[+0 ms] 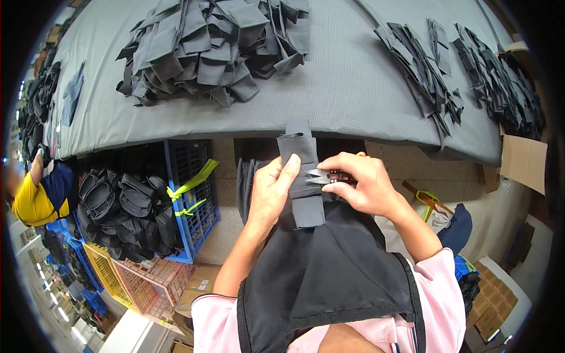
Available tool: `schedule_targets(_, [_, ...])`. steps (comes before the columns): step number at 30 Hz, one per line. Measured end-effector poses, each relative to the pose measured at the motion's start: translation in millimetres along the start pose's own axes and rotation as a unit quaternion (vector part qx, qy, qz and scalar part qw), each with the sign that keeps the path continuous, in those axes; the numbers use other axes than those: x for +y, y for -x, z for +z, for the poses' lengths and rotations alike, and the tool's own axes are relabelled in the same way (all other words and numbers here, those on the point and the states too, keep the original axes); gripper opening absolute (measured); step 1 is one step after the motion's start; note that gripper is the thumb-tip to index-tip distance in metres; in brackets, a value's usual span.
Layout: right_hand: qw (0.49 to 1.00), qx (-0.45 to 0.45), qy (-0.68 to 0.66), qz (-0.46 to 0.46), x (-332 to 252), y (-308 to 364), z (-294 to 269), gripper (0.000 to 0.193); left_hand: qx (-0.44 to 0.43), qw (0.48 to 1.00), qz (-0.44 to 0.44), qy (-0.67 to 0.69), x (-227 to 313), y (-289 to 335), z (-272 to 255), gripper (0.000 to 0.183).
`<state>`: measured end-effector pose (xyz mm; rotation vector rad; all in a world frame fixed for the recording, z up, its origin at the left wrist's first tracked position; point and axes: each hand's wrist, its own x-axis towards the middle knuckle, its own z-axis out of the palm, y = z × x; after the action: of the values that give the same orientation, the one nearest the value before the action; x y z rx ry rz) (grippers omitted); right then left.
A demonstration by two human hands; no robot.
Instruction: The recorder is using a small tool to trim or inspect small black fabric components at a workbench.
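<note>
My left hand (pixel 273 188) pinches a dark grey fabric strip (pixel 300 154), thumb on top, with the strip's lower end hanging over my black apron. In my right hand (pixel 363 183) is a pair of small thread snips (pixel 336 176). Their pointed blades are apart and lie against the strip's right edge, just beside my left thumb. A thread between the blades is too small to make out. The strip's upper end reaches the front edge of the grey covered table (pixel 341 100).
A large pile of grey fabric pieces (pixel 218 47) lies on the table, with more stacks (pixel 424 70) at the right. Left below, a blue crate (pixel 191 200) stands by black pouches (pixel 126 206). A person in yellow (pixel 38 200) is at far left. A cardboard box (pixel 524 163) sits right.
</note>
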<state>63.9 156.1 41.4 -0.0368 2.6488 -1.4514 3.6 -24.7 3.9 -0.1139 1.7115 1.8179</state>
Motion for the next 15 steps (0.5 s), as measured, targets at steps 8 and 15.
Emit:
schedule_targets(8, [0.972, 0.09, -0.201, 0.086, 11.5, 16.9, 9.2, 0.022, 0.068, 0.994, -0.039, 0.076, 5.1, -5.9, 8.1, 0.032])
schedule_targets(15, [0.995, 0.097, 0.004, 0.001, 3.7, 15.2, 9.4, 0.024, 0.051, 0.998, 0.02, -0.006, -7.3, -7.8, -1.4, 0.034])
